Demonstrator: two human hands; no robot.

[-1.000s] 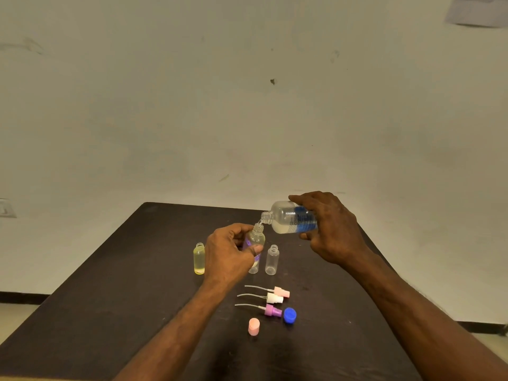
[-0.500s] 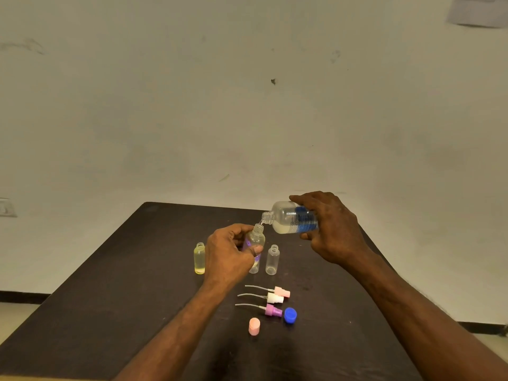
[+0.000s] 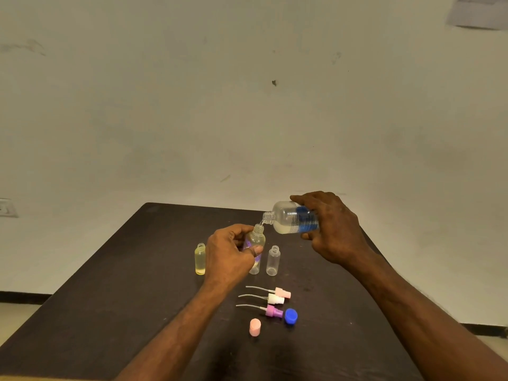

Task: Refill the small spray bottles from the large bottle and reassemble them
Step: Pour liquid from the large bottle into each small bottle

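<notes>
Right hand (image 3: 334, 229) clamped round the big bottle (image 3: 292, 218), tipped nearly flat, mouth pointing left and just above the neck of the small bottle (image 3: 256, 239). Left hand (image 3: 229, 254) grips that one upright above the table (image 3: 110, 270). Mouths nearly touching.

left hand (image 3: 229, 254) raised over table, fingers curled round small bottle (image 3: 255, 243), thumb across front. right hand (image 3: 334, 229) higher, gripping large bottle (image 3: 292, 218) tipped sideways (neck toward left hand). both forearms bare, extended forward.
</notes>
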